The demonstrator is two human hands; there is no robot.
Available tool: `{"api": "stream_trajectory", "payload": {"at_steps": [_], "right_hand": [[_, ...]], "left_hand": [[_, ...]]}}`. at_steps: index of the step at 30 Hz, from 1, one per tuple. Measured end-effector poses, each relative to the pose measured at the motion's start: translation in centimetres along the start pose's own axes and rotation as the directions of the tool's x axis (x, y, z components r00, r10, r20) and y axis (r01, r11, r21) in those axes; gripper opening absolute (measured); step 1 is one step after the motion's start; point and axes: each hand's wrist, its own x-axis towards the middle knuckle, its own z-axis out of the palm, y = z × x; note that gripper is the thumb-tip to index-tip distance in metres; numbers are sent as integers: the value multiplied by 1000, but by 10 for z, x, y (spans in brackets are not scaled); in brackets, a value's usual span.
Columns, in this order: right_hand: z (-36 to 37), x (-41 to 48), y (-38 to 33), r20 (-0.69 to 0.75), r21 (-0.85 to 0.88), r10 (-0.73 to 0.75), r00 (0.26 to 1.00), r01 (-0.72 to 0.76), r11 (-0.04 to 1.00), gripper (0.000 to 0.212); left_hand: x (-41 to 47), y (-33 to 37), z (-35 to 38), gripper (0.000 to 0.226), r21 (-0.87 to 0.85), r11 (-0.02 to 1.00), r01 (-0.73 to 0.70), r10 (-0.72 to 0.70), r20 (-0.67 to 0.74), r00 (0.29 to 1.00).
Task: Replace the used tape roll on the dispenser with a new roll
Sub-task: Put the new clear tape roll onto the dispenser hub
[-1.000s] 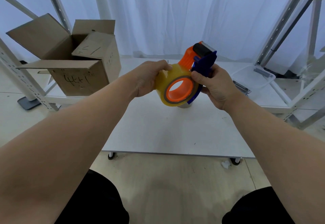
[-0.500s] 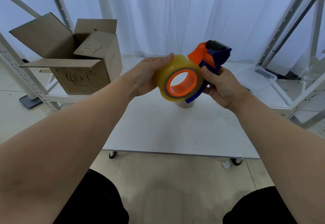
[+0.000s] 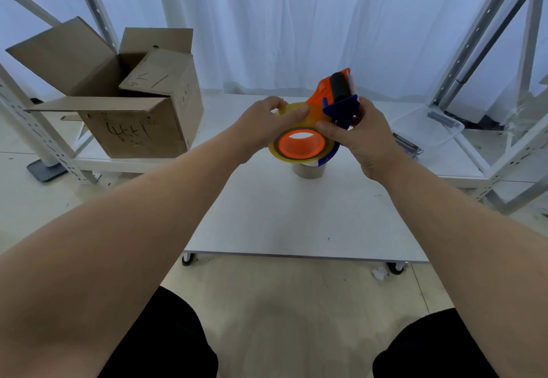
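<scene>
I hold an orange and blue tape dispenser (image 3: 338, 95) above the white table (image 3: 296, 214). A yellowish clear tape roll (image 3: 308, 119) sits on its orange hub (image 3: 302, 141). My right hand (image 3: 358, 134) grips the dispenser's blue handle, thumb pressed on the roll. My left hand (image 3: 267, 122) pinches the roll's top edge with thumb and fingers. Under the dispenser a brown cardboard core (image 3: 308, 170), the used roll, stands on the table, partly hidden.
An open cardboard box (image 3: 124, 104) stands on the low shelf at the left. A clear plastic bin (image 3: 427, 128) lies at the right, beside metal rack posts (image 3: 474, 48). White curtains hang behind. My knees are at the bottom.
The dispenser has tipped so the hub faces more upward and the roller points up. My left hand moved from the roll's side to pinching its top edge.
</scene>
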Motion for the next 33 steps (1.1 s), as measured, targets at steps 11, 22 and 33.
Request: {"api": "stream_trajectory", "payload": {"at_steps": [11, 22, 33], "right_hand": [[-11, 1, -6, 98, 291, 63, 993, -89, 953, 59], [2, 0, -4, -17, 58, 2, 1000, -1, 998, 62], [-2, -3, -9, -19, 182, 11, 1000, -7, 983, 68]], "left_hand": [[-3, -11, -5, 30, -537, 838, 96, -73, 64, 995], [-2, 1, 9, 39, -244, 966, 82, -97, -50, 994], [-6, -3, 5, 26, -448, 881, 150, -128, 80, 989]]}}
